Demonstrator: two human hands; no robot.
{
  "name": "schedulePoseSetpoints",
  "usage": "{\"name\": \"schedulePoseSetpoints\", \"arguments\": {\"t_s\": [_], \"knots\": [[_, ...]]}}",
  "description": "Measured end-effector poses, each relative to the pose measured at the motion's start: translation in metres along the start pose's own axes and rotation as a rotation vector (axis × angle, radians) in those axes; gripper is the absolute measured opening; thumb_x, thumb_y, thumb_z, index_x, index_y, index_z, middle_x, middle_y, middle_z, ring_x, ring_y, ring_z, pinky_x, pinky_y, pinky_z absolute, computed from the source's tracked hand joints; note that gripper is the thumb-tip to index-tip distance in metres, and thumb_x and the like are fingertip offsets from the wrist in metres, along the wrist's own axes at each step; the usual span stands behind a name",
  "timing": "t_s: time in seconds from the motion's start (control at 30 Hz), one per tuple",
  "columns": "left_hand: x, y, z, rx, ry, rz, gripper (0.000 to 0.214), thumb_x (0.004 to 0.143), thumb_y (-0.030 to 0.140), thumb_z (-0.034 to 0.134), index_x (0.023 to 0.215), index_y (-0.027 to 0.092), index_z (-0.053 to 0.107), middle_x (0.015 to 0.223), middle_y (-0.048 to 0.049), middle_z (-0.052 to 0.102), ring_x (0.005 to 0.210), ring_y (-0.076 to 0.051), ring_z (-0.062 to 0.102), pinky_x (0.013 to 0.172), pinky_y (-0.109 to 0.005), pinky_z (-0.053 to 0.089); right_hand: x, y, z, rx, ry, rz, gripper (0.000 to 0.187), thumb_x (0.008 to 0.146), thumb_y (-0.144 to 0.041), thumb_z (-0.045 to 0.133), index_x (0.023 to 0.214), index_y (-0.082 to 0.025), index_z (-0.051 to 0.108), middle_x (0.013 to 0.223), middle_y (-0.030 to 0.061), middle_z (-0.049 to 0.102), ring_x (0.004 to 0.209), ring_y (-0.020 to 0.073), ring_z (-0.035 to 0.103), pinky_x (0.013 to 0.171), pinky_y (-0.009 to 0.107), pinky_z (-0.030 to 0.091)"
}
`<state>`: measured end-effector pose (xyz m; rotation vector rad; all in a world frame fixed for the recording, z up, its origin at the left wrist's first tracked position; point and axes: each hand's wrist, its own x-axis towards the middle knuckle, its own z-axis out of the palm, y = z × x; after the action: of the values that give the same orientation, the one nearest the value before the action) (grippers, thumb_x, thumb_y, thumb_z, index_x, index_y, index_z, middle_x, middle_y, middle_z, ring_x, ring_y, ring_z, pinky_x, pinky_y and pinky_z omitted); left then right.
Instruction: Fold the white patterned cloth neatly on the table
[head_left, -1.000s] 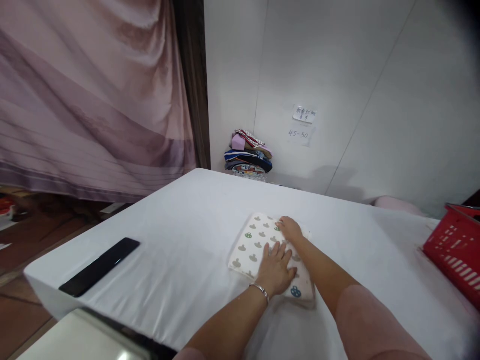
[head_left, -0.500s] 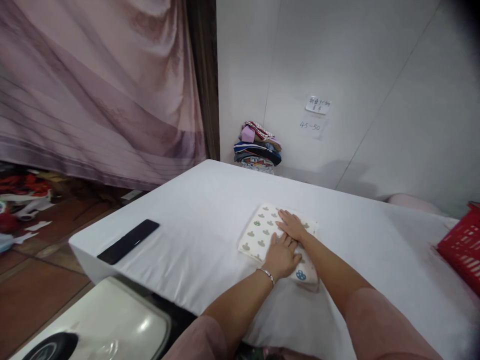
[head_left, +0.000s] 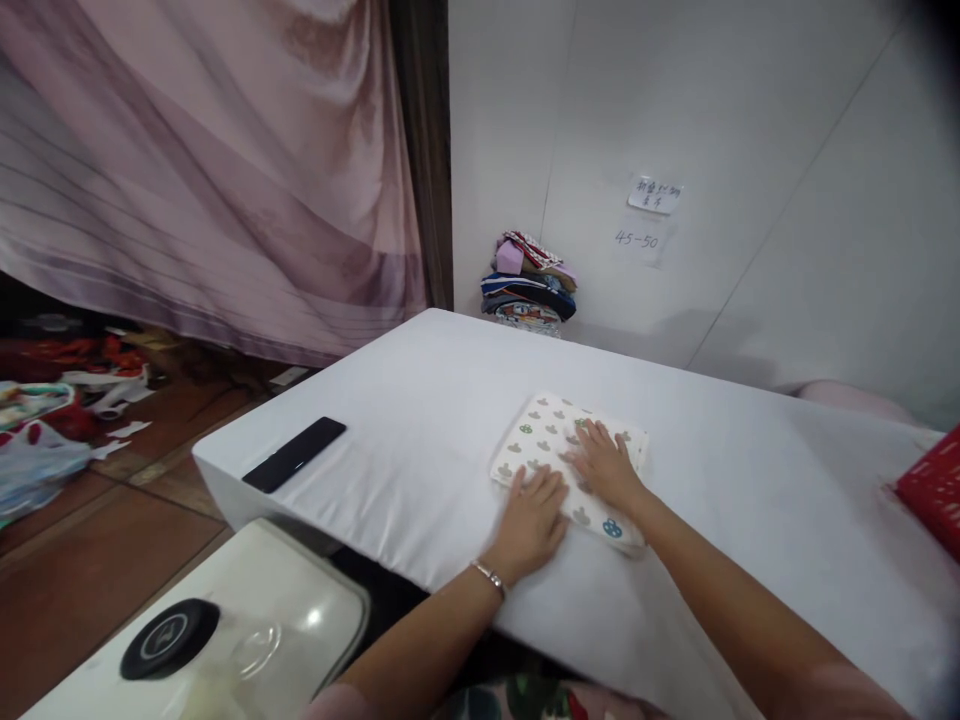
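Observation:
A folded white cloth (head_left: 555, 420) printed with grey mushroom-like shapes and a few green and blue ones lies flat on the white-covered table (head_left: 420, 400). My right hand (head_left: 604, 462) rests on top of it, fingers spread. At the near left edge of the cloth lies my left hand (head_left: 531, 522), fingers stretched out and the fingertips touching the cloth. A silver bracelet (head_left: 489, 577) circles my left wrist. Neither hand grips anything.
A black phone-like slab (head_left: 295, 455) lies near the table's left edge. Folded clothes (head_left: 529, 285) are stacked behind the table by the wall. A red basket (head_left: 934, 495) stands at the right. At lower left is a white lidded box (head_left: 247, 620) with a black round piece.
My hands have moved apart: the left slid toward the cloth's near left edge, the right stays on top with fingers more spread. The view has shifted slightly.

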<state>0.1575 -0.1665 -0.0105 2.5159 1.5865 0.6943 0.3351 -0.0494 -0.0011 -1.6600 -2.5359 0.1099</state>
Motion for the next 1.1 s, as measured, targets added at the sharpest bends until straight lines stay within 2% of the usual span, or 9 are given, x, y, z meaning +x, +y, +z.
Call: {"name": "schedulePoseSetpoints", "arguments": {"t_s": [0.1,0.23,0.4,0.5,0.6,0.7,0.9,1.0,1.1], "knots": [[-0.004,-0.018,-0.007,0.022,0.023,-0.107,0.050,0.082,0.021,0.046,0.132,0.024,0.042,0.141,-0.0036,0.042,0.135,-0.021,0.025,0.113,-0.050,0.006,-0.024,0.008,0.007,0.016,-0.044,0.063,0.060,0.091,-0.051,0.026,0.143,-0.021,0.025,0.151,0.0060,0.019,0.139,0.0231,0.010,0.109,0.047,0.010],[-0.003,-0.029,-0.008,0.031,0.026,-0.124,0.054,0.078,0.014,0.046,0.131,0.025,0.044,0.140,-0.0035,0.043,0.134,-0.020,0.028,0.113,-0.048,0.010,-0.028,0.014,0.011,0.029,-0.085,0.097,0.060,0.091,-0.051,0.026,0.142,-0.020,0.027,0.151,0.0043,0.019,0.139,0.0222,0.011,0.110,0.045,0.009],[-0.002,-0.032,-0.006,0.020,0.074,-0.165,0.052,0.077,0.012,0.045,0.127,0.025,0.049,0.142,-0.0023,0.040,0.135,-0.020,0.026,0.112,-0.044,0.018,-0.023,0.009,-0.002,0.087,-0.094,0.093,0.057,0.091,-0.049,0.028,0.141,-0.021,0.031,0.151,0.0044,0.020,0.139,0.0226,0.012,0.110,0.045,0.009],[-0.002,-0.035,-0.006,0.025,0.105,-0.200,0.052,0.077,0.011,0.045,0.127,0.026,0.049,0.144,-0.0022,0.036,0.136,-0.021,0.023,0.110,-0.044,0.022,-0.035,0.001,-0.014,0.202,-0.116,0.100,0.053,0.091,-0.047,0.030,0.136,-0.022,0.040,0.148,0.0050,0.028,0.138,0.0235,0.018,0.111,0.046,0.011],[-0.003,-0.039,-0.006,0.051,0.107,-0.194,0.054,0.077,0.011,0.044,0.128,0.026,0.048,0.144,-0.0023,0.036,0.136,-0.022,0.023,0.108,-0.045,0.024,-0.062,-0.009,-0.018,0.250,-0.077,0.011,0.052,0.091,-0.050,0.030,0.135,-0.025,0.042,0.145,0.0045,0.035,0.136,0.0236,0.022,0.111,0.048,0.011],[-0.004,-0.045,-0.007,0.103,0.084,-0.141,0.057,0.076,0.007,0.042,0.129,0.026,0.047,0.144,-0.0019,0.036,0.136,-0.022,0.023,0.108,-0.046,0.024,-0.095,-0.016,-0.011,0.163,-0.051,-0.122,0.054,0.089,-0.048,0.036,0.139,-0.026,0.036,0.147,0.0043,0.031,0.137,0.0233,0.022,0.111,0.048,0.010],[0.000,-0.059,-0.011,0.201,0.019,-0.012,0.066,0.073,-0.001,0.036,0.131,0.027,0.044,0.142,-0.0014,0.039,0.135,-0.021,0.027,0.109,-0.047,0.019,-0.128,-0.002,0.015,-0.024,0.065,-0.112,0.063,0.079,-0.009,0.035,0.140,-0.026,0.033,0.148,0.0018,0.029,0.137,0.0209,0.021,0.111,0.046,0.016],[0.007,-0.064,-0.012,0.229,-0.005,0.020,0.066,0.072,-0.002,0.036,0.131,0.025,0.044,0.143,-0.0033,0.038,0.135,-0.022,0.027,0.109,-0.048,0.018,-0.129,0.002,0.022,-0.080,0.089,-0.106,0.075,0.070,0.000,0.035,0.140,-0.027,0.034,0.147,0.0009,0.032,0.136,0.0210,0.023,0.110,0.046,0.021],[0.018,-0.069,-0.016,0.232,-0.038,0.015,0.063,0.074,-0.002,0.035,0.131,0.023,0.043,0.144,-0.0057,0.037,0.133,-0.023,0.028,0.105,-0.047,0.027,-0.123,0.003,0.022,-0.124,0.159,-0.130,0.078,0.066,0.004,0.034,0.138,-0.026,0.037,0.143,0.0034,0.039,0.132,0.0227,0.031,0.107,0.049,0.025]]}}
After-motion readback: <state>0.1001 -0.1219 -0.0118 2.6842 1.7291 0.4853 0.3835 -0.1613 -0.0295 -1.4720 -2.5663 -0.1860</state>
